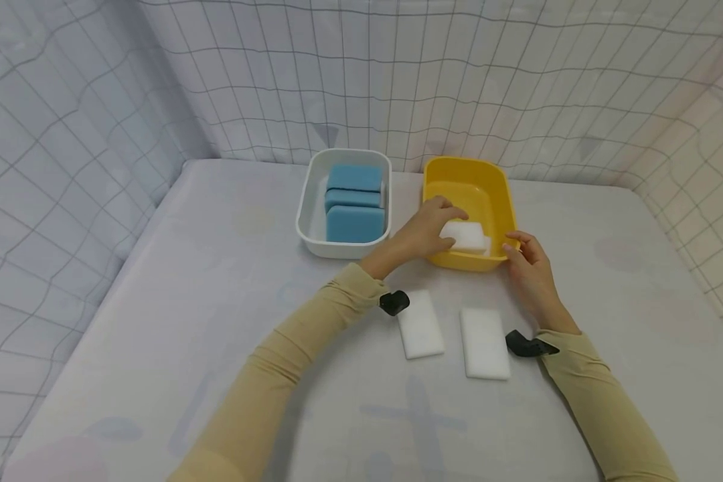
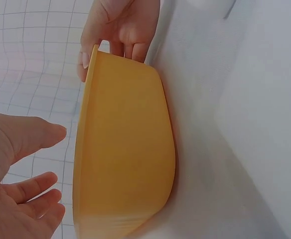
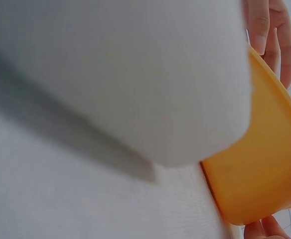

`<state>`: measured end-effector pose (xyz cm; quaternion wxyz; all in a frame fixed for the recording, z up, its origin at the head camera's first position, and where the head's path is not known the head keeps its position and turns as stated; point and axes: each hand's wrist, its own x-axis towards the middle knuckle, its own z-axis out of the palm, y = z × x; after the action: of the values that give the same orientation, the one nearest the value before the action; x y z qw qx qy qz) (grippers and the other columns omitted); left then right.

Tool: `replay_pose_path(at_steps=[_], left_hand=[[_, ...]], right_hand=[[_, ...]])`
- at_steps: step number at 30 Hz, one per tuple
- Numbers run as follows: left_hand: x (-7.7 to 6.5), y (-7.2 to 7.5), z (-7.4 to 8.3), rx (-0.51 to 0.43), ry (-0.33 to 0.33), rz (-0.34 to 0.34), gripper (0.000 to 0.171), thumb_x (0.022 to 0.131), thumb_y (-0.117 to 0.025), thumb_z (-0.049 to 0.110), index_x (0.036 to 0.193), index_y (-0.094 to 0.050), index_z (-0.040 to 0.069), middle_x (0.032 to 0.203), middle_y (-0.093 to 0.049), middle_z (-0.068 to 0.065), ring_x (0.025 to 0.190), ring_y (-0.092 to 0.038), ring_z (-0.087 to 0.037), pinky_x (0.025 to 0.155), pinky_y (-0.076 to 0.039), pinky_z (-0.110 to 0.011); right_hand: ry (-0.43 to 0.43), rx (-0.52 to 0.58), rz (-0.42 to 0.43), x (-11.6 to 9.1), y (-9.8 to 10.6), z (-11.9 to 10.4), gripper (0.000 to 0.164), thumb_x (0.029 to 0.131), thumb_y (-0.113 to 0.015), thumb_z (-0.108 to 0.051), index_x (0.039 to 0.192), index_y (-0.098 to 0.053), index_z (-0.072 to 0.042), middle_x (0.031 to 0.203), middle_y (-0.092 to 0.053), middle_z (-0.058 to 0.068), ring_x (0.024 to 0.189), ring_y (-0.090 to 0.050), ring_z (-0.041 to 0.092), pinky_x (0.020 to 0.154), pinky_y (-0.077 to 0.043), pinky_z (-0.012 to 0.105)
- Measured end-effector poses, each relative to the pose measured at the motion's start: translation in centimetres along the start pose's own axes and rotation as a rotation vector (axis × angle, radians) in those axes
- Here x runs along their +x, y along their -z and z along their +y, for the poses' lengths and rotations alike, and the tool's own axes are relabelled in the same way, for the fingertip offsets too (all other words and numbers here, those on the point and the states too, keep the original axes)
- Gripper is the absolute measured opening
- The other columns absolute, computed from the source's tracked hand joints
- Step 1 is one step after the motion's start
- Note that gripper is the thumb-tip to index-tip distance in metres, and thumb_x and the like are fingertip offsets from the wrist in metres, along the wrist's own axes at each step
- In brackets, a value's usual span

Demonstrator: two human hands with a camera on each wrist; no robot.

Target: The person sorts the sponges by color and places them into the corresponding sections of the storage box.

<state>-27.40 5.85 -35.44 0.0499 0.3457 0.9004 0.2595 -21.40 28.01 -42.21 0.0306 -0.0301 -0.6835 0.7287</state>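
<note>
Over the near left part of a yellow plastic bin is my left hand, thumb and fingers spread apart. White sponge blocks lie inside the bin, right beside those fingertips. The left wrist view shows the same left hand at the bin's rim with a gap between thumb and fingers. My right hand pinches the bin's near right corner, thumb and fingers on either side of the wall. Two more white sponge blocks lie flat on the table: one below my left wrist, another beside my right wrist.
To the left of the yellow bin stands a white bin with three blue sponges inside. A white cloth with a dark grid hangs behind the table and along both sides. A pale printed cover lies over the table.
</note>
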Motion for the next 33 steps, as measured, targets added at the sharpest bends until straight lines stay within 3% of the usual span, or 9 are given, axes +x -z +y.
replay_pose_path(at_steps=[9,23,33], left_hand=[[-1.1,0.4,-0.2,-0.016,0.001,-0.016,0.044,0.089,-0.063,0.015,0.131,-0.053,0.013,0.132,-0.045,-0.009,0.121,-0.041,-0.021,0.108,-0.038,-0.030],[-2.8,0.4,-0.1,-0.099,-0.035,0.015,0.043,0.088,-0.064,0.015,0.130,-0.054,0.014,0.130,-0.046,-0.009,0.120,-0.041,-0.021,0.106,-0.039,-0.031],[-4.5,0.5,0.2,-0.097,-0.065,0.035,0.040,0.089,-0.062,0.014,0.128,-0.055,0.014,0.130,-0.047,-0.009,0.121,-0.042,-0.023,0.104,-0.040,-0.034]], right_hand=[[-0.004,-0.018,0.003,-0.1,-0.1,-0.1,0.017,0.094,-0.056,-0.023,0.111,-0.054,-0.026,0.101,-0.043,-0.006,0.059,-0.032,0.002,0.057,-0.032,0.010],[0.015,0.035,-0.002,0.0,0.1,0.1,0.018,0.094,-0.055,-0.019,0.112,-0.054,-0.022,0.102,-0.044,-0.006,0.059,-0.032,0.002,0.057,-0.032,0.010],[0.027,0.022,-0.004,0.1,0.2,0.1,0.016,0.095,-0.054,-0.018,0.110,-0.054,-0.025,0.104,-0.043,-0.006,0.060,-0.031,0.002,0.057,-0.032,0.010]])
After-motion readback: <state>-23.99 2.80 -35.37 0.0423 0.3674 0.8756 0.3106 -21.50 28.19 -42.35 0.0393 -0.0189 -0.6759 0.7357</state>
